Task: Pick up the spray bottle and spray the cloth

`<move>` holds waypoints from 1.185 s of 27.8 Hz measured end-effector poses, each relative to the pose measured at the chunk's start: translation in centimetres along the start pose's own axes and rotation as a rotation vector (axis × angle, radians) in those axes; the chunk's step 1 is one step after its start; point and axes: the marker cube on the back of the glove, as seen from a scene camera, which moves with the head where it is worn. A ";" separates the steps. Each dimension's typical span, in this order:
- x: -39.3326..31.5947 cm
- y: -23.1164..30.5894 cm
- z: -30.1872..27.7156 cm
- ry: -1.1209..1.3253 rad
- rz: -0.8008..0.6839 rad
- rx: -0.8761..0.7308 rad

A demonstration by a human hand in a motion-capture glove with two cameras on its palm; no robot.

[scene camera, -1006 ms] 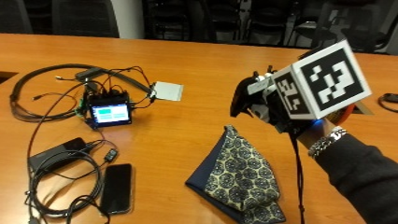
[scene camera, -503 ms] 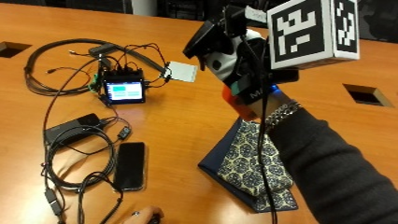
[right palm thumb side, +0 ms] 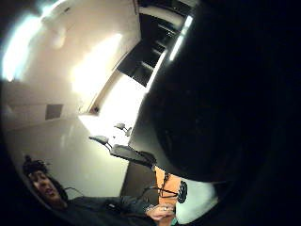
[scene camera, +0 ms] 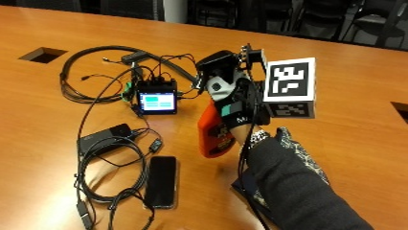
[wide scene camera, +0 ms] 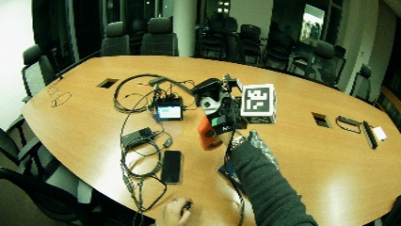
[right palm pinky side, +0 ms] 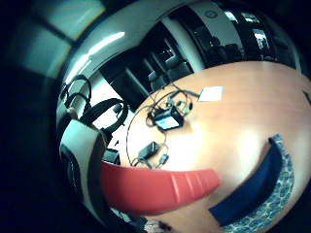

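My gloved right hand (scene camera: 241,109) grips the spray bottle (scene camera: 213,130) round its neck and holds it upright over the table. The bottle has an orange-red body and a black and white spray head (scene camera: 217,73) that faces away from the cloth. The navy patterned cloth (scene camera: 298,154) lies on the table under my forearm, just to the right of the bottle. In the wide outside view the bottle (wide scene camera: 208,133) hangs beside the cloth (wide scene camera: 260,145). The little finger side palm view shows the red bottle body (right palm pinky side: 160,187) close by and the cloth (right palm pinky side: 265,191) below on the table.
Left of the bottle stand a small lit screen device (scene camera: 157,102) and tangled cables (scene camera: 96,72). Nearer the front lie a black power brick (scene camera: 104,137) and a phone (scene camera: 161,181). A table cutout (scene camera: 43,54) sits at the far left. A bare hand (wide scene camera: 176,211) rests at the table's near edge.
The outside camera has shifted. My hand still holds the bottle and has brought it lower, next to the cloth's left edge.
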 end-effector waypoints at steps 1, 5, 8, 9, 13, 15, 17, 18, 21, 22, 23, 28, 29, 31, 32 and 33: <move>0.5 0.0 0.4 -0.015 0.018 -0.002; 1.5 -0.3 2.0 -0.058 0.064 -0.014; 1.9 -0.4 2.8 -0.078 0.080 -0.015; 2.0 -0.3 2.9 -0.086 0.086 -0.012; 2.7 0.0 2.8 -0.104 0.095 -0.006; 2.6 -0.1 2.7 -0.108 0.089 -0.006; 2.3 -0.2 2.5 -0.117 0.089 0.000; 2.0 -0.2 2.4 -0.121 0.089 0.005; 1.4 -0.5 2.1 -0.116 0.078 0.021; 1.2 -0.6 2.0 -0.111 0.073 0.026; 1.0 -0.6 1.9 -0.107 0.069 0.030; 0.0 -0.9 1.9 -0.110 0.062 0.037; -0.2 -0.9 2.0 -0.114 0.060 0.038; -0.3 -1.1 2.2 -0.122 0.053 0.040; -0.2 -1.1 2.3 -0.125 0.051 0.041; 0.0 -1.1 2.3 -0.128 0.051 0.042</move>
